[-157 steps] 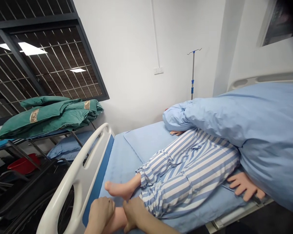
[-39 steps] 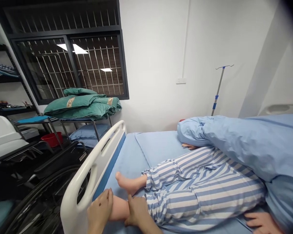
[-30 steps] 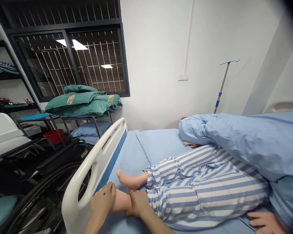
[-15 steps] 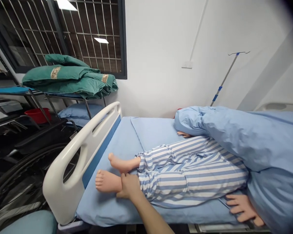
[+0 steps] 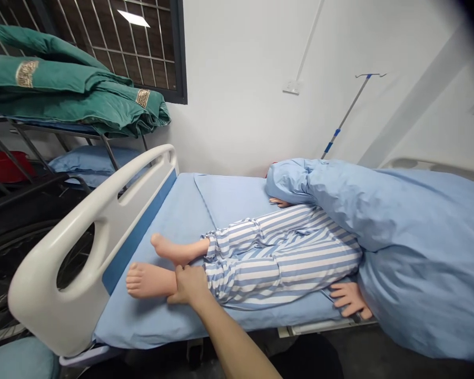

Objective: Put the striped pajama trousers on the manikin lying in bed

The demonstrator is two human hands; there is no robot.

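My right hand is closed around the near ankle of a manikin, just below the trouser cuff, with the thumb on the side closer to me. The manikin lies on a bed in blue-and-white striped trousers. Its other bare foot rests just beyond the held one. A light blue quilt is heaped over its upper body. One manikin hand sticks out at the near mattress edge, and part of the other shows under the quilt's far edge. My left hand is out of view.
A pale footboard stands left of the feet. Behind it are a dark wheelchair, a rack with folded green quilts and a red basin. An IV pole rises by the wall beyond the bed.
The view has shifted, so the bed and manikin appear further left and slightly higher. My right hand keeps its hold on the same ankle; the legs look unmoved on the mattress.
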